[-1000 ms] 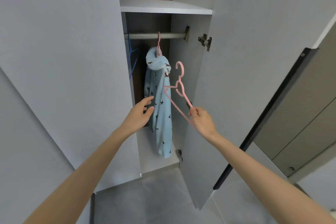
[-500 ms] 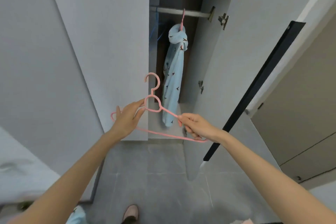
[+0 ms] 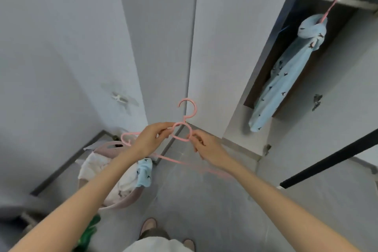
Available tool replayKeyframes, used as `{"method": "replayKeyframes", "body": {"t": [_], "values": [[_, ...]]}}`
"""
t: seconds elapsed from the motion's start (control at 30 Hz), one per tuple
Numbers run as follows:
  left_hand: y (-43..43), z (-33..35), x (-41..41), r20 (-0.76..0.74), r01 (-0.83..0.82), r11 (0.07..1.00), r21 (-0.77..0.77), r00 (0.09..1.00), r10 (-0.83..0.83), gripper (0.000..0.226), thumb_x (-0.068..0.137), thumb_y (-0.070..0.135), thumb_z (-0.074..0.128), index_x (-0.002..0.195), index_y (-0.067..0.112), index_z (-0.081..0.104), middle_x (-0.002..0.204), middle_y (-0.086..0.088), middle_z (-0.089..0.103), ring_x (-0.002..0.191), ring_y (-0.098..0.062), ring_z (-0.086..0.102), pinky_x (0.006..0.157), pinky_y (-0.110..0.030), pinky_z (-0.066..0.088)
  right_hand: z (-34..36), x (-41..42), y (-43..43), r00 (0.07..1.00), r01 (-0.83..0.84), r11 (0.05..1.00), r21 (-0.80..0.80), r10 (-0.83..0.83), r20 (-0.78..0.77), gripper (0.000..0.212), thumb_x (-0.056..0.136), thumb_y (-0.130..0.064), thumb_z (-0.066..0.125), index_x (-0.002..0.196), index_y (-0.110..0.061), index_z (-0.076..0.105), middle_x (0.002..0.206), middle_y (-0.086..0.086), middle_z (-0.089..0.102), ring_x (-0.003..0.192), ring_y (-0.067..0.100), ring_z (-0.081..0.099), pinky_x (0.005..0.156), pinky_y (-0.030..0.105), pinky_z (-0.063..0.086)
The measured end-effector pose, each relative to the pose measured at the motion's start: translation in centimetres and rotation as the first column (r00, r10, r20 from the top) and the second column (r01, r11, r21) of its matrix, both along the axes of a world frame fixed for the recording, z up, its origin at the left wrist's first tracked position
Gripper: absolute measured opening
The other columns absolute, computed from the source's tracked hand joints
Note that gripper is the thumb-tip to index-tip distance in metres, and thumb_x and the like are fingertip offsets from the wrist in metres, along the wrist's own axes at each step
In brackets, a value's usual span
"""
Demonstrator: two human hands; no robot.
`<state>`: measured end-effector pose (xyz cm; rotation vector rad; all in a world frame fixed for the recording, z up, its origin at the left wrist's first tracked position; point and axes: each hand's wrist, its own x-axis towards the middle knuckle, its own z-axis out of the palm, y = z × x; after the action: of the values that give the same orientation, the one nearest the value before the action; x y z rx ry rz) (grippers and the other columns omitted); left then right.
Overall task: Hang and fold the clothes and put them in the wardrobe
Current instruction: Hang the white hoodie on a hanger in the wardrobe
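Pinching the pink hanger (image 3: 189,109) at the loop under its hook, I hold it chest-high above the floor, left hand (image 3: 150,139) and right hand (image 3: 208,148) both gripping it. Laundry basket (image 3: 131,200) sits lower left; blue garment (image 3: 286,71) hangs in the wardrobe (image 3: 290,26).

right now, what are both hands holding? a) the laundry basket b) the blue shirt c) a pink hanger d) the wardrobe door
c: the left hand and the right hand both pinch the pink hanger at the loop under its hook.
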<state>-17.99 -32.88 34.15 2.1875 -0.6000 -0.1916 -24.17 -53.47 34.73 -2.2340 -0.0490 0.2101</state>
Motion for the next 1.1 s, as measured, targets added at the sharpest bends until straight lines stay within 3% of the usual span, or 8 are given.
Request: {"method": "replayKeyframes", "body": {"t": [0.07, 0.2, 0.37, 0.43, 0.5, 0.77, 1.0, 1.1], "values": [[2.4, -0.8, -1.0, -0.022, -0.047, 0.999, 0.004, 0.999, 0.047, 0.026, 0.096, 0.018, 0.053, 0.119, 0.024, 0.064, 0.092, 0.009, 0.065, 0.08, 0.004, 0.059, 0.072, -0.007, 0.041, -0.9, 0.8, 3.2, 0.999, -0.023, 0.999, 0.028, 0.024, -0.029, 0.025, 0.1, -0.035, 0.041, 0.095, -0.016, 0.056, 0.069, -0.002, 0.057, 0.048, 0.001, 0.047, 0.058, 0.03, 0.04], [8.4, -2.6, -1.8, -0.072, -0.18, 0.984, 0.007, 0.981, 0.18, 0.027, 0.097, 0.017, 0.051, 0.12, 0.021, 0.064, 0.102, 0.005, 0.069, 0.092, -0.006, 0.061, 0.082, -0.022, 0.046, -3.2, 2.4, 8.5, 0.991, -0.118, 0.993, 0.007, 0.118, -0.063, 0.029, 0.101, -0.035, 0.037, 0.091, -0.016, 0.056, 0.067, -0.008, 0.056, 0.059, 0.008, 0.048, 0.061, 0.028, 0.037], [16.8, -5.4, -1.9, -0.061, -0.324, 0.946, 0.014, 0.944, 0.324, 0.031, 0.097, 0.01, 0.048, 0.124, 0.017, 0.059, 0.119, 0.007, 0.062, 0.107, -0.005, 0.055, 0.091, -0.014, 0.041, -6.4, 4.6, 14.8, 0.982, -0.132, 0.991, -0.025, 0.127, -0.136, 0.023, 0.103, -0.029, 0.036, 0.099, -0.017, 0.055, 0.071, -0.007, 0.053, 0.062, 0.009, 0.048, 0.057, 0.025, 0.035], [19.9, -6.5, -1.6, -0.156, -0.4, 0.916, 0.022, 0.904, 0.398, 0.03, 0.097, 0.006, 0.045, 0.122, 0.014, 0.06, 0.115, 0.008, 0.061, 0.102, -0.004, 0.056, 0.084, -0.004, 0.039, -8.1, 5.8, 17.2, 0.983, -0.082, 0.996, -0.043, 0.074, -0.167, 0.024, 0.102, -0.028, 0.036, 0.109, -0.017, 0.057, 0.074, -0.003, 0.056, 0.067, 0.016, 0.052, 0.056, 0.025, 0.036], [22.7, -8.4, -0.7, -0.264, -0.436, 0.898, 0.064, 0.86, 0.437, 0.028, 0.099, 0.01, 0.042, 0.121, 0.016, 0.059, 0.108, 0.008, 0.063, 0.096, -0.004, 0.058, 0.076, 0.001, 0.037, -10.1, 7.2, 19.2, 0.977, -0.024, 0.998, -0.066, 0.01, -0.212, 0.023, 0.102, -0.028, 0.036, 0.095, -0.019, 0.056, 0.073, -0.003, 0.055, 0.07, 0.019, 0.053, 0.055, 0.023, 0.035], [28.6, -18.1, 4.2, -0.512, -0.388, 0.906, 0.17, 0.75, 0.418, 0.028, 0.099, 0.011, 0.043, 0.122, 0.019, 0.058, 0.106, 0.001, 0.064, 0.097, -0.01, 0.058, 0.07, -0.003, 0.04, -18.1, 12.2, 23.0, 0.923, 0.225, 0.968, -0.108, -0.248, -0.295, 0.022, 0.101, -0.021, 0.039, 0.087, -0.013, 0.054, 0.078, 0.003, 0.057, 0.076, 0.024, 0.054, 0.06, 0.031, 0.034], [26.7, -28.4, 6.7, -0.681, -0.397, 0.906, 0.145, 0.624, 0.382, 0.025, 0.097, 0.006, 0.042, 0.11, 0.024, 0.054, 0.094, 0.011, 0.061, 0.088, -0.01, 0.059, 0.079, -0.024, 0.045, -24.7, 14.0, 21.7, 0.914, 0.297, 0.942, -0.154, -0.327, -0.242, 0.028, 0.103, -0.026, 0.035, 0.092, -0.013, 0.058, 0.071, 0.002, 0.058, 0.07, 0.024, 0.055, 0.065, 0.037, 0.04], [24.6, -33.3, 7.6, -0.723, -0.384, 0.911, 0.151, 0.585, 0.366, 0.024, 0.097, 0.008, 0.042, 0.112, 0.023, 0.053, 0.097, 0.001, 0.064, 0.089, -0.019, 0.059, 0.075, -0.025, 0.045, -28.3, 14.6, 20.4, 0.912, 0.317, 0.937, -0.146, -0.344, -0.223, 0.027, 0.103, -0.024, 0.035, 0.087, -0.017, 0.056, 0.067, -0.003, 0.057, 0.064, 0.017, 0.053, 0.061, 0.033, 0.038]]}}
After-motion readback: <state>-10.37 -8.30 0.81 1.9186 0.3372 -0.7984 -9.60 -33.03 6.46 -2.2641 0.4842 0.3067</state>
